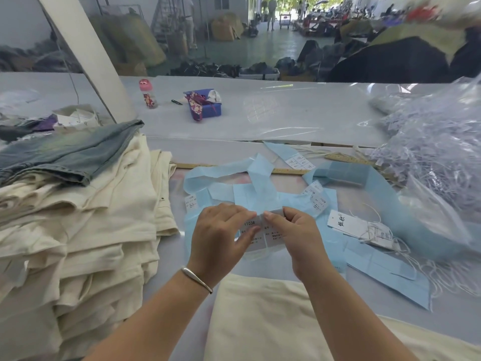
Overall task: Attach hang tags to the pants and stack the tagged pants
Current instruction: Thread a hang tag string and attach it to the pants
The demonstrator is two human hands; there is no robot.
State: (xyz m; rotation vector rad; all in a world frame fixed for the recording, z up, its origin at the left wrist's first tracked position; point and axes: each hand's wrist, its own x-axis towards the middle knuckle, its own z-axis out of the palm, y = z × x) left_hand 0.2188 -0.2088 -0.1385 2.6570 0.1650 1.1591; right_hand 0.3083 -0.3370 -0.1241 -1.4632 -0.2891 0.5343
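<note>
Both hands hold a strip of white printed labels [263, 234] on pale blue backing over the table's middle. My left hand [221, 238] pinches its left part, marked 1103#, and my right hand [294, 235] pinches the upper edge beside it. More blue backing strips [260, 175] curl behind the hands. A white hang tag with strings [348, 224] lies to the right. Cream pants [260, 321] lie in front of me under my forearms. A tall stack of cream pants [78, 230], topped by a denim pair [65, 152], stands at the left.
A clear bag of plastic tag fasteners [437, 142] fills the right side. A wooden ruler [286, 171] lies across the table behind the strips. Farther back stand a pink-capped bottle [147, 93] and a blue tray [205, 102]. A white post [88, 56] leans at the left.
</note>
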